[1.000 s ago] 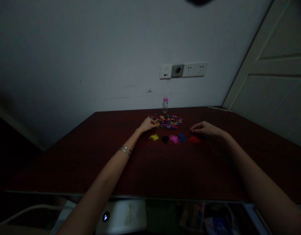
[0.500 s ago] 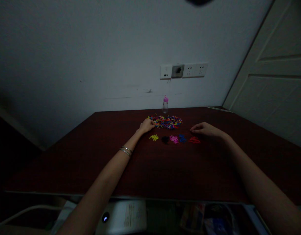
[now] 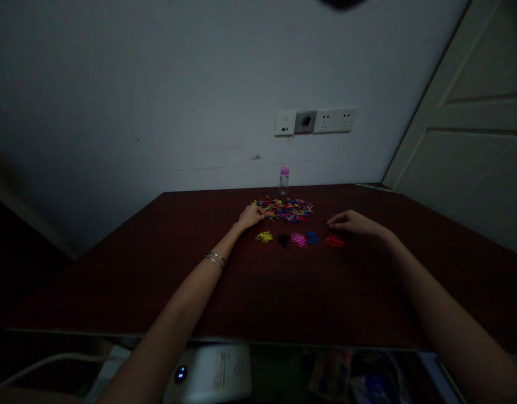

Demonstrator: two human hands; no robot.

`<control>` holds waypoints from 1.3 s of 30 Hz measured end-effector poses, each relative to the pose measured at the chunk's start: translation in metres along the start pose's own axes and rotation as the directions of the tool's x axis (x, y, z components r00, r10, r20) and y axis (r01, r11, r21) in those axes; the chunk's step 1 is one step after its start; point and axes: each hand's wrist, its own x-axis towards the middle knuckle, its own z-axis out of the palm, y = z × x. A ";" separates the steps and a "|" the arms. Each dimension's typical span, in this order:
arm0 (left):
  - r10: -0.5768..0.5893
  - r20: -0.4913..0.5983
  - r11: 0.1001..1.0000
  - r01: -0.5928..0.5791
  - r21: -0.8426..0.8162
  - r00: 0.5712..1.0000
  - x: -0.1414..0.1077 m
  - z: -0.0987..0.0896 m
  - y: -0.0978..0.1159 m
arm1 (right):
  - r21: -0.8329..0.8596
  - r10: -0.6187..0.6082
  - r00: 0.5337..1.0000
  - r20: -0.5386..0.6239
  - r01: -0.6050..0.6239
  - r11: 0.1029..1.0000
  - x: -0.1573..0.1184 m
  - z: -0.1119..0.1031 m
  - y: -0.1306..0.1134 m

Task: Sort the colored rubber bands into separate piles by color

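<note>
A heap of mixed coloured bands (image 3: 287, 210) lies on the dark red table (image 3: 258, 292). My left hand (image 3: 252, 215) is at the heap's left edge, its fingers curled together; whatever they hold is too small to make out. Nearer me runs a row of small piles: yellow (image 3: 265, 237), black (image 3: 283, 240), pink (image 3: 299, 240), blue (image 3: 312, 238) and red (image 3: 334, 240). My right hand (image 3: 351, 222) hovers or rests just behind the red pile, thumb and fingertips pinched together, with anything between them hidden.
A clear bottle with a pink cap (image 3: 284, 180) stands behind the heap near the wall. Wall sockets (image 3: 332, 120) are above it. Below the table's front edge are a white device (image 3: 216, 373) with a lit display, a cable (image 3: 60, 357) and packets (image 3: 371, 387).
My left hand has shifted very slightly to the left at the heap's edge. My right hand has barely moved.
</note>
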 end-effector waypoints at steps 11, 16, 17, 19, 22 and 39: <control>0.014 -0.050 0.998 -0.017 -0.056 0.999 -0.002 -0.011 0.011 | 0.025 0.034 0.999 -0.011 -0.034 0.999 0.000 0.003 0.001; 0.139 -0.032 0.971 -0.142 -0.190 0.990 -0.002 -0.020 0.035 | 0.011 0.027 1.000 -0.013 -0.027 1.000 0.003 0.003 0.006; 0.176 -0.016 0.959 -0.175 -0.221 0.984 -0.003 -0.019 0.044 | 0.012 0.025 1.000 -0.010 -0.025 1.000 0.003 0.003 0.006; 0.244 0.020 0.935 -0.230 -0.271 0.969 -0.006 -0.014 0.064 | 0.015 0.022 1.000 -0.008 -0.022 1.000 0.003 0.002 0.005; 0.376 0.111 0.889 -0.325 -0.323 0.920 -0.015 0.001 0.095 | 0.008 0.015 1.000 -0.011 -0.014 1.000 0.003 0.002 0.002; 0.499 0.130 0.857 -0.466 -0.218 0.857 -0.026 0.013 0.122 | 0.005 0.008 1.000 -0.013 -0.008 1.000 0.004 0.003 0.004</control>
